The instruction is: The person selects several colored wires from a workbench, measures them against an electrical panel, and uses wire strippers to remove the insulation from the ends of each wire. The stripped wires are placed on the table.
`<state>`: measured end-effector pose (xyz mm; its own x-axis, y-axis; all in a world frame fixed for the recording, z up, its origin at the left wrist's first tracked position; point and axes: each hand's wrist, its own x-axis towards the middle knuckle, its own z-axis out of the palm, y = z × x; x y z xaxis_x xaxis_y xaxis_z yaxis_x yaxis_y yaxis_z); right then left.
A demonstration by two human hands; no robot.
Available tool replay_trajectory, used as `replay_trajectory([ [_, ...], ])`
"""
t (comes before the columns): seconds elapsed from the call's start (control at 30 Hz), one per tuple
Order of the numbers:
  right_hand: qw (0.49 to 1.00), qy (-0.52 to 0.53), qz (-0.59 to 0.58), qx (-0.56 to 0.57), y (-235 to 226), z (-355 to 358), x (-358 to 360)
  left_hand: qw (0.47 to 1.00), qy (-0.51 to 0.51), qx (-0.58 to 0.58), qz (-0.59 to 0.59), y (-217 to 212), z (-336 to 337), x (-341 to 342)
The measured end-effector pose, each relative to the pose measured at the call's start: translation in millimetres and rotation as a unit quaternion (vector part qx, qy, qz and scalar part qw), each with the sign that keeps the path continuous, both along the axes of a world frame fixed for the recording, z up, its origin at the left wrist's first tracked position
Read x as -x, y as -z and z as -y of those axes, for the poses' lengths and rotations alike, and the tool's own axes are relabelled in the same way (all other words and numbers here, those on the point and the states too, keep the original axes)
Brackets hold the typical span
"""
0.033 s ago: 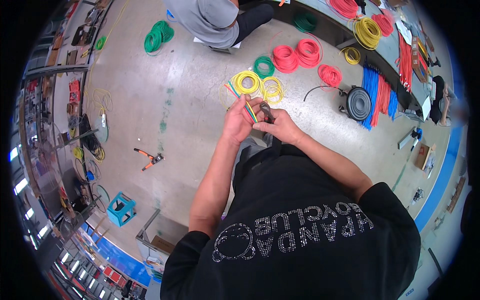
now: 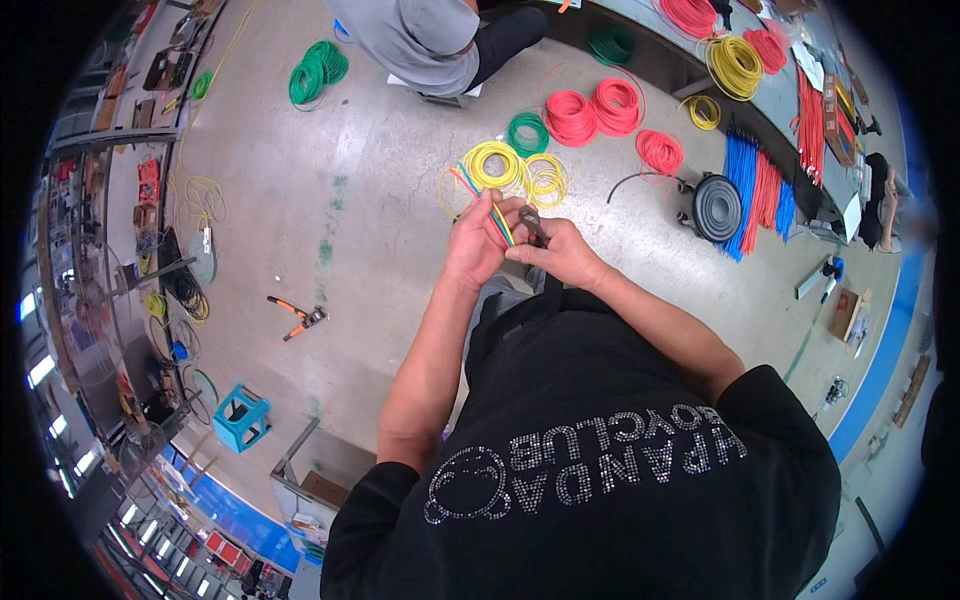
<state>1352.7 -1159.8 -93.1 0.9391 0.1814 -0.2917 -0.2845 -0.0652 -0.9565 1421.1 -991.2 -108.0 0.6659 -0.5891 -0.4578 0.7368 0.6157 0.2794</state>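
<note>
My left hand [image 2: 474, 245] is closed around a small bundle of wires [image 2: 505, 226] in red, yellow and green or blue. The strands slant across the fingers, and their far ends stick out beyond the hand. Close beside it, my right hand [image 2: 572, 257] grips a dark hand tool [image 2: 532, 222] with a rounded head; its exact kind is too small to tell. The tool's head points away from me, near the left fingertips. Part of its handle is hidden by the right fingers.
Yellow wire coils [image 2: 494, 165] and red coils [image 2: 571, 118] lie on the floor ahead. A person in grey [image 2: 420, 40] sits beyond. To the right is a round black stool [image 2: 716, 207]; orange-handled pliers [image 2: 298, 318] and a teal stool [image 2: 242, 418] are at left.
</note>
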Motion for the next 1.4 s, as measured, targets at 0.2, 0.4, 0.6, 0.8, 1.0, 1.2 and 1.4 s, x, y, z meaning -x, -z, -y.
replay_trajectory([
  [0.2, 1.000, -0.012, -0.002, 0.010, 2, -2, 3, 0.997, 0.010, 0.054, 0.054, 3, -2, 5],
  [0.4, 0.999, 0.006, 0.032, 0.005, -3, -6, 7, 1.000, -0.002, -0.012, -0.008, -16, 1, 11],
  [0.6, 0.999, -0.005, 0.030, 0.038, 0, -13, 8, 0.994, -0.032, -0.097, -0.029, -20, 5, 14],
  [0.8, 0.983, -0.144, -0.111, -0.025, -3, -10, 11, 0.983, -0.031, -0.158, -0.083, 11, -38, 60],
  [1.0, 0.926, -0.166, -0.320, -0.110, 38, -34, -45, 0.977, -0.003, -0.161, -0.142, -12, -63, 113],
  [1.2, 0.837, -0.209, -0.408, -0.298, 62, -84, -65, 0.979, -0.041, -0.139, -0.147, -20, -80, 130],
  [1.4, 0.871, -0.131, -0.367, -0.300, 60, -110, -54, 0.969, -0.056, -0.197, -0.136, -29, -87, 133],
])
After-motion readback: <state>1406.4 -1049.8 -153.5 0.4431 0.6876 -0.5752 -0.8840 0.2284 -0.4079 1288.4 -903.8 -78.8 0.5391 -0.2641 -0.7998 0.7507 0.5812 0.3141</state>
